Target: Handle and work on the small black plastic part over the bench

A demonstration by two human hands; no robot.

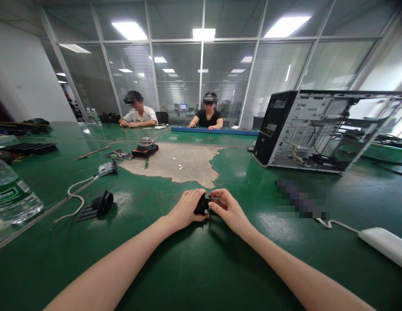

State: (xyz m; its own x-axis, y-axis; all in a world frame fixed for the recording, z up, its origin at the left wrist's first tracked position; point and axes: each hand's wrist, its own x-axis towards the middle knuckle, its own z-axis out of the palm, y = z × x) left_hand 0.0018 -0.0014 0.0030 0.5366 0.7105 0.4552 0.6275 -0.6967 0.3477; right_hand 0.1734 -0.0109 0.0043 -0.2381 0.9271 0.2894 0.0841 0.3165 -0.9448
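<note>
Over the green tabletop in front of me, my left hand is closed around a small black boxy part. Its kind does not show, since the fingers cover much of it. My right hand reaches the part's right end, thumb and fingers curled in a pinch there. A hint of something light or reddish shows under the part, too small to name. Both forearms come in from the near edge. Beyond the hands lies a bare tan patch of the table, with tiny white scraps on it.
An opened computer case stands at right. A blurred dark device and white adapter lie nearer. Left are a water bottle, black round part, metal bracket with cable and cooler. Two people sit across.
</note>
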